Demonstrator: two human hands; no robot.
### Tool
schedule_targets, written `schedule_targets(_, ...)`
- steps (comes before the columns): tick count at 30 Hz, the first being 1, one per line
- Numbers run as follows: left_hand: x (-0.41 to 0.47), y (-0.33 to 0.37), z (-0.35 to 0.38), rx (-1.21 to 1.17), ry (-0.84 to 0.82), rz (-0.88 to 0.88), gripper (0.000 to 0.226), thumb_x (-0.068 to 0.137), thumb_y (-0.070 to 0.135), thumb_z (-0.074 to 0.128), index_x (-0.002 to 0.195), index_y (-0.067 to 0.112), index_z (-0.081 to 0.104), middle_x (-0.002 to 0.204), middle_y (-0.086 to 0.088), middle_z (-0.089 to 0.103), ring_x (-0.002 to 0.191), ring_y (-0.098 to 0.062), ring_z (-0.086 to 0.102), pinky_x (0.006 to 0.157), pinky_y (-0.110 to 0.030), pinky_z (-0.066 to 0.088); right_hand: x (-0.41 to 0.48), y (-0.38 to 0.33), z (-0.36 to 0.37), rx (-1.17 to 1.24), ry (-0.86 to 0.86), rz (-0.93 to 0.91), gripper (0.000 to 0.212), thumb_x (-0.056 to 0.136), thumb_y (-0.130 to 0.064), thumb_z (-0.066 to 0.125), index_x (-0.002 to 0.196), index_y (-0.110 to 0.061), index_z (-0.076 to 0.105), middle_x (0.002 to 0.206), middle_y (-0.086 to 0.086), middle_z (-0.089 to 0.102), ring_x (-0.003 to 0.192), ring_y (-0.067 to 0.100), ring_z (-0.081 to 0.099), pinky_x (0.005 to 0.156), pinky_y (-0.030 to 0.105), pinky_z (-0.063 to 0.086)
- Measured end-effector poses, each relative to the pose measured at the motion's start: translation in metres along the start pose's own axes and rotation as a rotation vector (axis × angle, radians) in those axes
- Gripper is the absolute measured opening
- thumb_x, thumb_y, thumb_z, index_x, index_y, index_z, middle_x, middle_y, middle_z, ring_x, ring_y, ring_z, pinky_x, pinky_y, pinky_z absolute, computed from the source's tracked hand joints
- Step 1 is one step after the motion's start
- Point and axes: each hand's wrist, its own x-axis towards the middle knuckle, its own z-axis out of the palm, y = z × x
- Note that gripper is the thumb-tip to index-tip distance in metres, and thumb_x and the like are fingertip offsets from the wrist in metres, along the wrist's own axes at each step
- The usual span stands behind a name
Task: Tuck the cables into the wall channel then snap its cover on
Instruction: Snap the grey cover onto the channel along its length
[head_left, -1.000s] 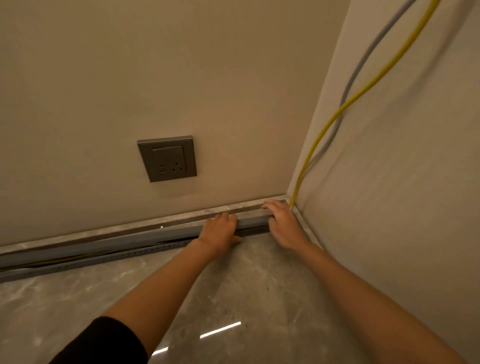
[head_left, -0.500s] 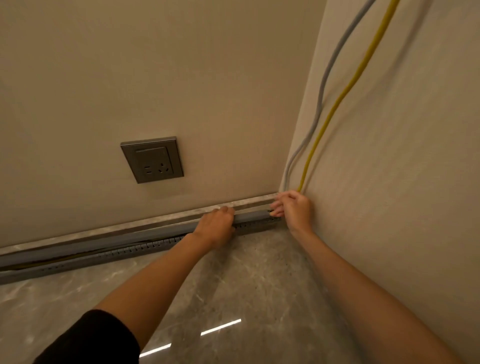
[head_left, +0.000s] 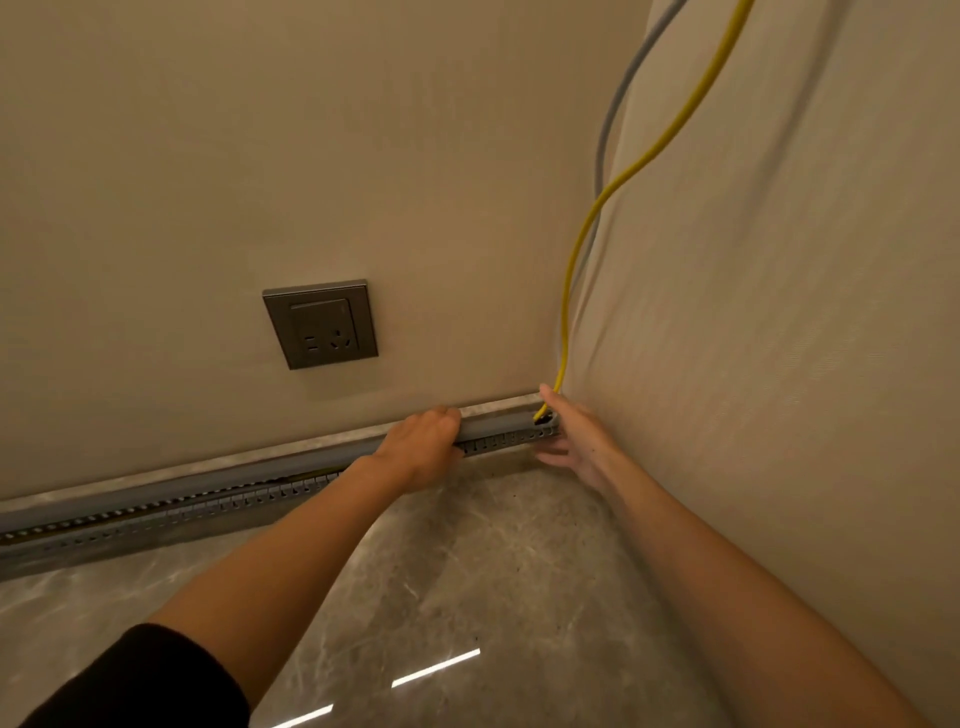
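A grey slotted wall channel (head_left: 156, 512) runs along the foot of the far wall into the right corner. Its grey cover (head_left: 493, 427) lies along the top of it. My left hand (head_left: 423, 447) curls over the cover, fingers wrapped on its upper edge. My right hand (head_left: 574, 441) is at the channel's corner end, fingers spread, palm toward the channel. A yellow cable (head_left: 618, 179) and a grey cable (head_left: 608, 124) hang down the corner. The yellow one enters the channel end beside my right hand.
A dark grey wall socket (head_left: 321, 325) sits on the far wall above the channel. A pale stone skirting strip (head_left: 208, 460) runs behind the channel. The right wall (head_left: 779, 364) stands close to my right arm. The floor (head_left: 467, 597) is glossy grey marble.
My right hand has let go of the cables in the corner and spread out at the channel's end. My left hand has stayed on the cover. The yellow cable has bowed out from the wall.
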Motion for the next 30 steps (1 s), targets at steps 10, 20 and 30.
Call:
schedule_targets(10, -0.004, 0.003, -0.018, -0.052, 0.008, -0.030, 0.030, 0.095, 0.022, 0.048, 0.118, 0.003, 0.049, 0.124, -0.017, 0.050, 0.110, -0.033, 0.051, 0.089, -0.041, 0.043, -0.003, -0.014, 0.004, 0.188, 0.053, 0.035, 0.020, 0.088, -0.025, 0.063, 0.078, -0.010, 0.053, 0.078, 0.011, 0.061, 0.065, 0.025, 0.061, 0.048, 0.033, 0.058)
schedule_targets(20, -0.009, 0.005, -0.015, -0.041, 0.076, -0.046, 0.030, 0.095, 0.021, 0.049, 0.119, 0.004, 0.045, 0.123, -0.016, 0.049, 0.111, -0.034, 0.050, 0.092, -0.043, 0.042, 0.002, -0.017, 0.010, 0.322, 0.186, -0.022, 0.020, 0.079, -0.012, 0.072, 0.072, -0.009, 0.053, 0.073, 0.008, 0.060, 0.062, 0.019, 0.059, 0.054, 0.033, 0.052)
schedule_targets(30, -0.008, 0.005, -0.019, -0.028, 0.082, -0.043, 0.030, 0.093, 0.022, 0.052, 0.115, 0.004, 0.043, 0.122, -0.015, 0.048, 0.110, -0.032, 0.049, 0.090, -0.041, 0.042, -0.005, -0.019, 0.007, 0.313, 0.121, -0.087, 0.019, 0.089, -0.008, 0.060, 0.073, -0.007, 0.051, 0.077, 0.012, 0.060, 0.051, 0.016, 0.063, 0.068, 0.036, 0.059)
